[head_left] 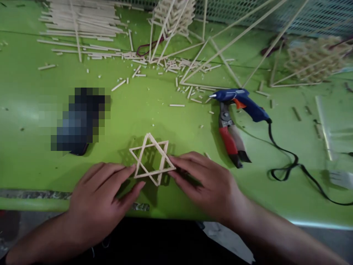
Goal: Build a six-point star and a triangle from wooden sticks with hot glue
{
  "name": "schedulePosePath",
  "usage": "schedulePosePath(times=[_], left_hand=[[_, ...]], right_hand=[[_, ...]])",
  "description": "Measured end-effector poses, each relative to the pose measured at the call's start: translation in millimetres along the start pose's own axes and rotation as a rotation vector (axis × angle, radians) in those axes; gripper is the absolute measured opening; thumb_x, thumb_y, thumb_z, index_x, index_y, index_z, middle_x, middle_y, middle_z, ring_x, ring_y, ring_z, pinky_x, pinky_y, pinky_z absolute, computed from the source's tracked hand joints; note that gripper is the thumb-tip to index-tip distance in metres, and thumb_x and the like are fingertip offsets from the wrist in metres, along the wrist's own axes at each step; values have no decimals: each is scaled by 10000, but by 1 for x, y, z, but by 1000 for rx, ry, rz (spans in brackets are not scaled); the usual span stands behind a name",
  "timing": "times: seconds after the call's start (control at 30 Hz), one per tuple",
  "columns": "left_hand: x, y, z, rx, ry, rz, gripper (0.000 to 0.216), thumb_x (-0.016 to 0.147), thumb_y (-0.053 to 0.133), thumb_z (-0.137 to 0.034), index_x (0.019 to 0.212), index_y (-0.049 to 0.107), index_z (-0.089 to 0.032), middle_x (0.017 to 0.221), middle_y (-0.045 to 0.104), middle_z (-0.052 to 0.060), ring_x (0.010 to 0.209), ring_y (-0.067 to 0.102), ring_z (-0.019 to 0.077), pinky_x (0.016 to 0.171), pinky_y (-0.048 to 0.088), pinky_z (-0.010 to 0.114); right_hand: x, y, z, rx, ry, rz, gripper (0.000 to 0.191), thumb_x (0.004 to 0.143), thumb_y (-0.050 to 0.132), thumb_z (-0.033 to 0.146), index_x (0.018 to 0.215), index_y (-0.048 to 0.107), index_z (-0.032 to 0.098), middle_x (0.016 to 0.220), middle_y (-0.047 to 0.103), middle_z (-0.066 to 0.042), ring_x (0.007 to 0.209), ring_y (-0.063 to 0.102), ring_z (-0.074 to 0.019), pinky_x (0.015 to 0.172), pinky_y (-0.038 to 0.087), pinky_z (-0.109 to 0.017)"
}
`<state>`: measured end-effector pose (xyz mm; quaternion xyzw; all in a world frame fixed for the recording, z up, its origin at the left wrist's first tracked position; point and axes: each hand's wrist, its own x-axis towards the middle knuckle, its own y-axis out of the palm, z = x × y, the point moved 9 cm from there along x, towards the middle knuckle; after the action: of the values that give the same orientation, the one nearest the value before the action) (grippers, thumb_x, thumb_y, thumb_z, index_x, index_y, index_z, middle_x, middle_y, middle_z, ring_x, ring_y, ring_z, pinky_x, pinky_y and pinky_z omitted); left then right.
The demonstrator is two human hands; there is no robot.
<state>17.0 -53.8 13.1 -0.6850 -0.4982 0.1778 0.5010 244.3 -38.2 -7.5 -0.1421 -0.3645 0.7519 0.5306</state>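
A small six-pointed star point(151, 158) made of thin pale wooden sticks rests near the front edge of the green table point(165, 121). My left hand point(102, 195) lies to its left, fingers stretched out and fingertips touching the star's lower left corner. From the other side, my right hand point(204, 180) touches the star's right point with its fingers extended. Neither hand is wrapped around the star; both press against it at its sides.
A blue glue gun point(242, 103) with a black cord point(289, 162) and red-handled cutters point(231, 140) lie to the right. A dark pixelated object point(79, 119) lies at left. Stick bundles point(79, 25), offcuts point(176, 70) and large stick frames point(215, 48) fill the back.
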Motion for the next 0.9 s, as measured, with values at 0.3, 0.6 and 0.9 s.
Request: schedulePosePath(times=[0.3,0.6,0.9], left_hand=[[9,0,-3,-33,12,49,66,1197,735,-302,1260,740,-282,966,892,-11,727,819,223,688,665,450],[12,0,-4,-77,2,56,104,1162,772,-207,1250,749,-257,974,907,15,733,832,222,694,694,446],[17,-5,-7,-82,99,81,91,1138,779,-159,1190,795,-231,963,913,12,726,859,222,665,713,417]], right_hand=[[-3,-2,1,9,11,26,422,1126,780,121,1514,785,286,1178,876,-107,967,878,-264,849,783,-414],[-5,-3,4,-75,-11,26,384,1134,767,132,1491,780,274,1135,888,-94,908,880,-257,820,795,-409],[-6,-3,3,-72,-13,18,439,1124,778,118,1529,760,285,1163,890,-96,942,893,-259,851,805,-400]])
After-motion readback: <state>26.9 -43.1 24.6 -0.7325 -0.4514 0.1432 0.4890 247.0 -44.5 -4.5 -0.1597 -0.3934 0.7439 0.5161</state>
